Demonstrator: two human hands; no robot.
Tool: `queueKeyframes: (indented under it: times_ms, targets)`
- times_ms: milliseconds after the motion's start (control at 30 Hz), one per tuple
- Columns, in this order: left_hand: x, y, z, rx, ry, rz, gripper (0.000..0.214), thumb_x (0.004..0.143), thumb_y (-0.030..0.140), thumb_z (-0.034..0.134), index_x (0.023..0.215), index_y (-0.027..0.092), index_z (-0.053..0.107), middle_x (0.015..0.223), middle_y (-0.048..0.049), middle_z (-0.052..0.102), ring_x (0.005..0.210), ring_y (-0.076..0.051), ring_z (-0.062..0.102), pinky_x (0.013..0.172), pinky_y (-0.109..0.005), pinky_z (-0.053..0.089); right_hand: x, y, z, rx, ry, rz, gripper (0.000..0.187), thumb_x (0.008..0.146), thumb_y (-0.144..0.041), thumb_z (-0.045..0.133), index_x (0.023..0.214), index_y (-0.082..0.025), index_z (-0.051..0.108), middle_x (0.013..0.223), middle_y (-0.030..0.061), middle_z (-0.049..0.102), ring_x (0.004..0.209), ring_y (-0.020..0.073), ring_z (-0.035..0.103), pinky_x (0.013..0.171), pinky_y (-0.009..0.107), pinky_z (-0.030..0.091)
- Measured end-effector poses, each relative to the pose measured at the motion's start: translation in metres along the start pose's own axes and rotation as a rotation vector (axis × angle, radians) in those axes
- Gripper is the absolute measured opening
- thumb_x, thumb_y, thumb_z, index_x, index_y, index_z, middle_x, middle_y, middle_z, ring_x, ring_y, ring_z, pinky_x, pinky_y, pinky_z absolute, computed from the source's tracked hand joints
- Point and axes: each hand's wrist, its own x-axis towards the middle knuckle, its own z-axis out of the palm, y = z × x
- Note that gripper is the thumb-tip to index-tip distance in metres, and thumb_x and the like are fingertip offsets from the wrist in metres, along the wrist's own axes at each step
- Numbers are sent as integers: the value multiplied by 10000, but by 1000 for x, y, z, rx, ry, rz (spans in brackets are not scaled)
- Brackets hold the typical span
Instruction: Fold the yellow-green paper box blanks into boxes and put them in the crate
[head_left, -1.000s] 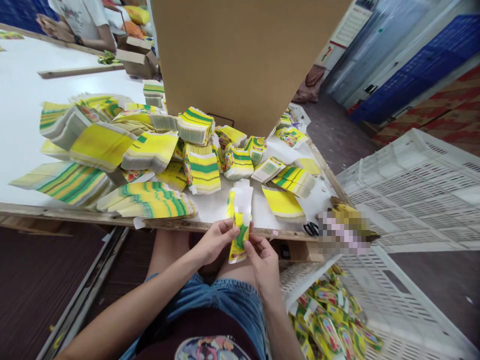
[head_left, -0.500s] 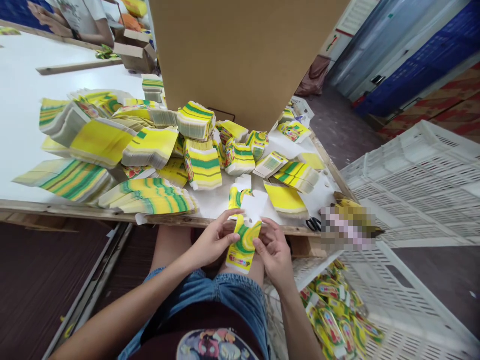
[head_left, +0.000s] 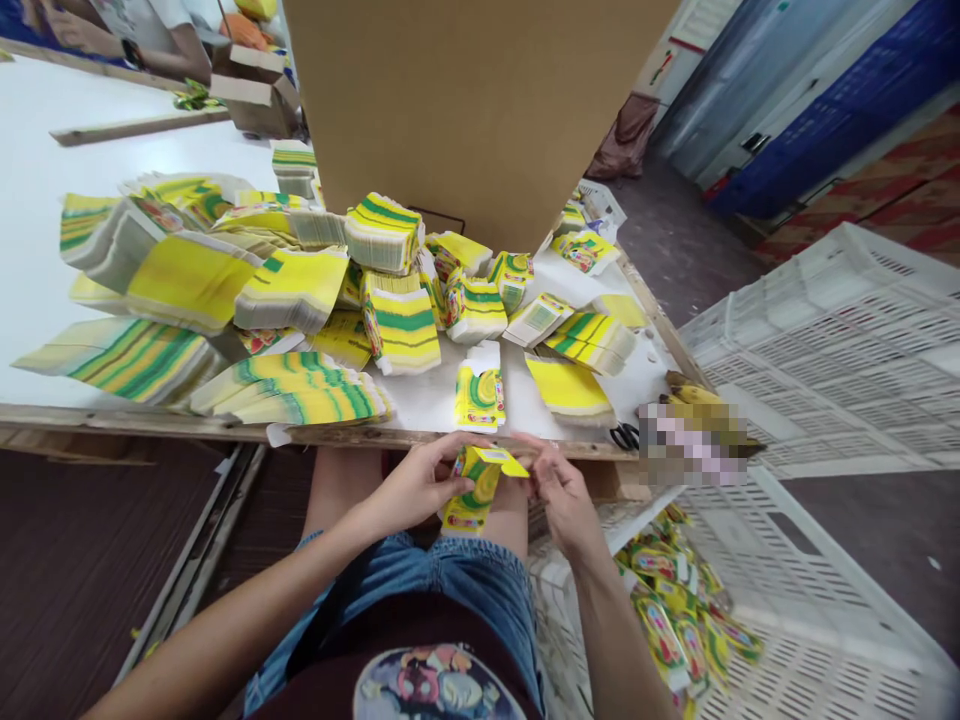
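Observation:
A small yellow-and-green printed carton (head_left: 474,490) is above my lap, just below the table edge. My left hand (head_left: 431,480) grips its left side, thumb on the printed front. The carton's top end is folded over, with a yellow flap (head_left: 511,464) sticking out to the right. At that flap is my right hand (head_left: 561,490), its fingers bent and closed at the edge; the exact fingertip contact is blurred. Another such carton (head_left: 478,398), with a white open end, lies on the table straight ahead.
Stacks of flat cartons (head_left: 296,285) spread over the white table (head_left: 30,230). A tall cardboard box (head_left: 480,110) stands behind them. Scissors (head_left: 624,436) and bananas (head_left: 694,405) lie by the right edge. White crates (head_left: 810,330) stand right, one with filled packs (head_left: 671,610). A co-worker (head_left: 161,40) sits far left.
The carton's white upper flaps, upright before, are now folded over, and a yellow flap juts right. My right hand has moved from the carton's side to that flap. The view shifted slightly.

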Motion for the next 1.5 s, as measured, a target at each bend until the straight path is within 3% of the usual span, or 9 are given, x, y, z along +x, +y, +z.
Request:
queueKeyframes:
  times_ms: [100,333,467,567,767,900,1133,1333,1500]
  targets:
    - [0,3,5,157,0,24,471,845,160,585,1306,235,531,1266,-93,602,971,-207,633,845,-321,497,-3,-3,1,-31,-134,87,426,793,-422,693,1152,-215,594,815,25,701,743,189,641,680,287,493]
    - [2,5,6,-192,-31,20,499,812,198,664,1285,198,507,1147,-120,664,1029,-240,640,884,-359,494,-7,-5,16,-483,73,-40,335,834,-349,655,1129,-205,588,481,-83,538,442,120,470,487,224,363]
    - [3,1,13,-273,-35,-10,517,757,188,721,1239,193,537,1049,-104,699,939,-243,678,808,-345,525,-8,0,21,-358,103,-101,319,861,-393,611,1122,-211,638,699,3,668,659,181,606,614,269,465]
    - [10,1,22,-71,-62,76,535,778,208,698,1283,208,519,1145,-119,677,1011,-257,661,862,-370,513,-20,-1,2,-316,194,-153,271,874,-396,586,1066,-218,658,1015,79,692,903,236,630,793,352,482]
    - [47,-15,6,778,167,216,671,812,371,655,1396,160,401,1479,-207,405,1435,-343,234,1154,-583,53,-46,-15,-73,-1037,634,-250,420,754,-552,658,987,-212,736,1036,140,629,1006,340,528,959,520,309]
    - [59,-35,-1,865,135,190,764,801,414,653,1408,68,342,1478,-285,351,1441,-346,200,1152,-581,-6,0,2,-51,-897,504,-186,405,791,-520,608,950,-172,742,1008,155,649,999,337,526,940,505,306]
    - [52,-37,-4,775,145,215,766,783,342,678,1417,96,327,1455,-273,398,1406,-328,310,1165,-561,96,88,24,22,-592,513,-142,286,702,-451,718,781,-183,661,872,136,674,972,324,522,900,477,325]
    - [49,-21,-3,122,353,241,604,895,389,544,1430,189,348,1498,-152,397,1408,-272,324,1150,-453,267,56,24,18,-191,479,-110,377,782,-480,645,985,-167,597,869,85,699,808,221,633,766,374,484]
    - [44,-9,5,-481,65,34,535,789,486,673,1207,158,619,1167,-142,688,1126,-300,617,963,-414,480,23,28,31,89,370,-26,373,744,-453,713,964,-164,632,861,83,743,804,213,695,782,381,540]
